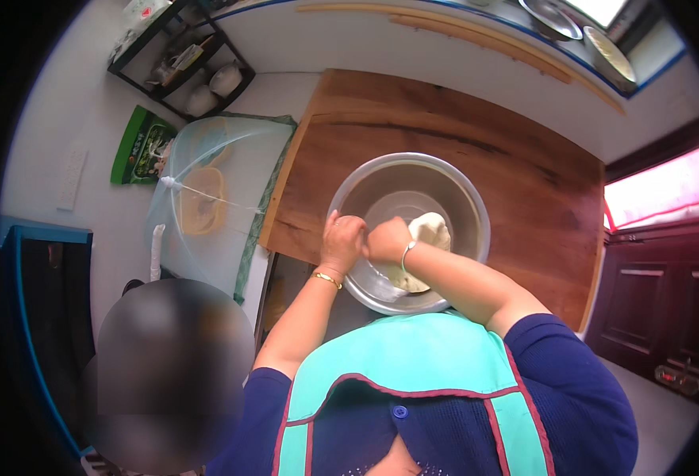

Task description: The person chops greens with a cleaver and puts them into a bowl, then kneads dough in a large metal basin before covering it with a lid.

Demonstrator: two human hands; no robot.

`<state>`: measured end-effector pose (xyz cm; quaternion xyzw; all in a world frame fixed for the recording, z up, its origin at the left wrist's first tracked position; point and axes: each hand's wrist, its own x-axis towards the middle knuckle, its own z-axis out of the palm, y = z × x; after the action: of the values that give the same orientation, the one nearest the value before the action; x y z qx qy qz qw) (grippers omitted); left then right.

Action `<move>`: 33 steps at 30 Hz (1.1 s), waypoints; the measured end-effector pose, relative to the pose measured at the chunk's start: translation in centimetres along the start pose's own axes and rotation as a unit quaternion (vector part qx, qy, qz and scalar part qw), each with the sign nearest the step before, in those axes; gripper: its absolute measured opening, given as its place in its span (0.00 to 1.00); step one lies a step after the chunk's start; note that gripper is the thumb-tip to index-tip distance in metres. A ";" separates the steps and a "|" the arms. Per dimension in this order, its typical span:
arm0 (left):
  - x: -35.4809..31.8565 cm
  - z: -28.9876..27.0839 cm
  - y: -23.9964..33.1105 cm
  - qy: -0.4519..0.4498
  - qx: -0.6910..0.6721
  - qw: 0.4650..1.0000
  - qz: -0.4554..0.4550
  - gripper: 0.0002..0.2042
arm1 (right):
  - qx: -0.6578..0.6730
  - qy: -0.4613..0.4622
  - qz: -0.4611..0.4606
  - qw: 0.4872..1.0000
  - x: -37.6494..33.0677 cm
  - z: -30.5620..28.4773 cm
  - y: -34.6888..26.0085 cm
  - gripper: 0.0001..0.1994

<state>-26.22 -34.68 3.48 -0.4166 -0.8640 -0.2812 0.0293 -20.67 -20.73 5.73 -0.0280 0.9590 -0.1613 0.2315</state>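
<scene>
Dough (431, 232) lay in the metal bowl (476, 190) beside my curled right hand (389, 240). My left hand (344, 241) curled too; whether either gripped, I couldn't tell. Hard pushing could have tipped the bowl.

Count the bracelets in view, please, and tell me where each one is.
2: a gold bracelet on the wrist of the left hand, and a silver bracelet on the wrist of the right hand. No others show.
</scene>
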 end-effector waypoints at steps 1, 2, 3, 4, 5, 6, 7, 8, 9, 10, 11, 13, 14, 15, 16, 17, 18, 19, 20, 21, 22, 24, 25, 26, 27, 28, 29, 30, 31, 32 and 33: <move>0.0 0.5 0.0 0.004 -0.012 1.000 0.003 0.07 | -0.060 -0.007 -0.029 0.998 -1.8 0.8 -0.5 0.20; -0.1 0.6 -0.5 0.020 -0.007 1.000 0.005 0.06 | -0.119 -0.017 -0.061 0.991 -3.2 1.4 -0.9 0.21; -0.2 1.1 -0.4 0.035 -0.004 0.999 0.005 0.06 | -0.126 -0.025 -0.052 0.990 -4.4 1.4 -0.6 0.21; -0.1 1.4 -0.2 0.032 -0.011 0.999 0.003 0.06 | -0.129 -0.049 -0.042 0.990 -5.3 1.2 -0.2 0.21; 0.1 1.6 0.0 0.030 -0.005 0.999 0.008 0.06 | -0.133 -0.072 -0.034 0.988 -6.1 0.9 0.4 0.21; 0.3 1.7 0.1 0.025 0.002 1.000 0.017 0.06 | -0.132 -0.093 -0.024 0.987 -6.8 0.9 1.1 0.21; 0.3 1.5 0.2 0.025 -0.003 1.000 0.017 0.05 | -0.128 -0.096 -0.022 0.987 -7.8 1.5 1.9 0.21; 0.2 1.3 0.2 0.021 -0.004 1.000 0.015 0.05 | -0.127 -0.014 -0.067 0.990 -8.9 2.3 3.0 0.17; 0.2 1.0 0.5 0.013 -0.008 1.000 0.017 0.06 | -0.124 0.068 -0.109 0.984 -9.9 2.8 3.9 0.14; 0.1 0.8 0.5 0.003 -0.012 1.000 0.016 0.06 | -0.122 0.064 -0.108 0.985 -10.3 3.2 4.5 0.14; -0.1 0.4 0.7 0.002 -0.001 1.000 0.019 0.06 | -0.084 0.174 -0.158 0.968 -10.4 3.5 5.0 0.11; 0.0 -0.1 1.1 -0.008 -0.008 1.000 0.014 0.06 | -0.014 0.297 -0.218 0.930 -9.5 3.9 5.4 0.07; 0.2 -0.3 1.2 -0.014 -0.011 1.000 0.010 0.06 | -0.008 0.290 -0.217 0.932 -8.3 3.9 5.7 0.07; 0.4 -0.5 1.3 -0.023 -0.020 1.000 -0.002 0.06 | 0.002 0.262 -0.215 0.941 -7.6 4.1 5.8 0.07; 0.5 -0.4 1.3 -0.032 -0.025 0.999 -0.008 0.06 | 0.010 0.233 -0.216 0.948 -6.6 4.3 6.0 0.06; 0.6 -0.3 1.4 -0.018 -0.038 0.999 -0.007 0.06 | 0.020 0.233 -0.216 0.948 -5.4 4.7 6.2 0.06; 0.5 -0.3 1.4 -0.008 -0.049 0.999 -0.004 0.06 | 0.030 0.226 -0.210 0.951 -4.6 4.8 6.2 0.06; 0.3 -0.4 1.2 -0.013 -0.053 0.998 -0.010 0.07 | 0.038 0.207 -0.212 0.954 -3.5 4.6 6.1 0.06; 0.2 -0.4 1.1 -0.018 -0.053 0.998 -0.019 0.07 | 0.046 0.188 -0.213 0.958 -2.6 4.6 6.1 0.06; 0.4 -0.5 1.2 -0.019 -0.066 0.997 -0.027 0.06 | 0.063 0.192 -0.216 0.955 -1.6 4.7 6.2 0.07; 0.4 -0.5 1.3 -0.020 -0.080 0.996 -0.035 0.06 | 0.068 0.187 -0.216 0.956 -0.8 4.9 6.2 0.07; 0.5 -0.6 1.3 -0.019 -0.083 0.995 -0.045 0.06 | 0.101 0.192 -0.217 0.952 0.8 5.2 6.0 0.07; 0.5 -0.6 1.4 -0.013 -0.084 0.995 -0.048 0.07 | 0.109 0.194 -0.220 0.950 1.4 5.6 6.0 0.07; 0.5 -0.5 1.5 -0.007 -0.085 0.995 -0.050 0.07 | 0.110 0.193 -0.221 0.950 1.9 5.9 5.9 0.07; 0.7 -0.6 1.5 -0.005 -0.086 0.995 -0.052 0.07 | 0.110 0.208 -0.218 0.947 2.6 5.9 5.9 0.07; 0.8 -0.6 1.5 0.000 -0.080 0.995 -0.051 0.07 | 0.111 0.224 -0.215 0.944 3.2 6.0 5.7 0.08; 0.9 -0.5 1.4 0.008 -0.081 0.995 -0.049 0.08 | 0.109 0.210 -0.197 0.951 3.5 6.2 5.6 0.08; 0.8 -0.5 1.5 0.018 -0.080 0.995 -0.048 0.08 | 0.107 0.214 -0.206 0.949 4.2 5.9 5.4 0.08; 0.8 -0.5 1.5 0.028 -0.073 0.995 -0.057 0.08 | 0.099 0.171 -0.172 0.965 4.6 5.7 5.2 0.08; 0.7 -0.5 1.5 0.037 -0.066 0.995 -0.065 0.07 | 0.091 0.128 -0.137 0.978 4.9 5.4 5.0 0.08; 0.0 -0.3 1.7 0.048 -0.049 0.994 -0.088 0.07 | 0.113 0.052 -0.115 0.986 5.3 3.7 4.8 0.09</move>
<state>-25.04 -34.06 4.52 -0.3259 -0.8802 -0.3441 0.0257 -23.65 -18.01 -1.27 -0.1034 0.9359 -0.2950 0.1625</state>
